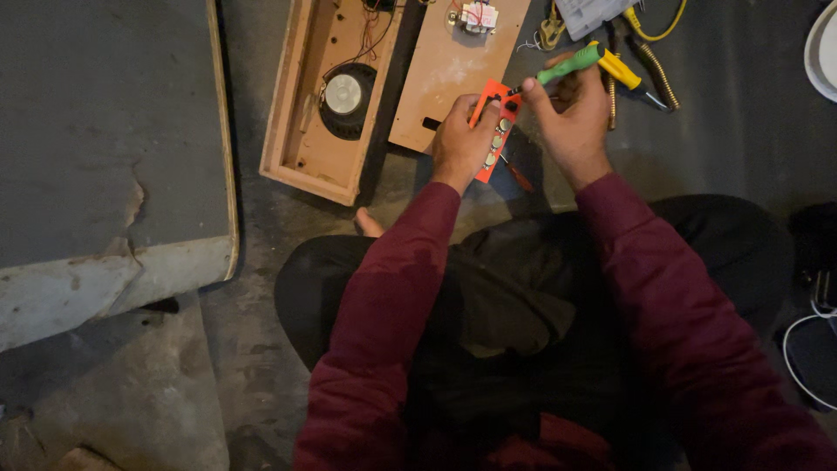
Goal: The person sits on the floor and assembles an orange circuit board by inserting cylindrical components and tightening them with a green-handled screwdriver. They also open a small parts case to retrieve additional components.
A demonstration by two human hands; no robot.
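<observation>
My left hand [459, 139] grips a narrow orange panel [503, 106] with several round metal knobs along it, holding it above the floor. My right hand [568, 118] holds a green-handled screwdriver [565, 67], and its dark tip touches the upper end of the orange panel. Both arms wear dark red sleeves. I sit cross-legged in dark trousers.
An open wooden speaker box [307, 131] with a round speaker [344, 94] lies ahead on the left. Beside it rests a wooden back panel [445, 78] carrying a small transformer [479, 16]. Yellow-handled pliers [632, 77] and wires lie at top right, a grey board [105, 131] at left.
</observation>
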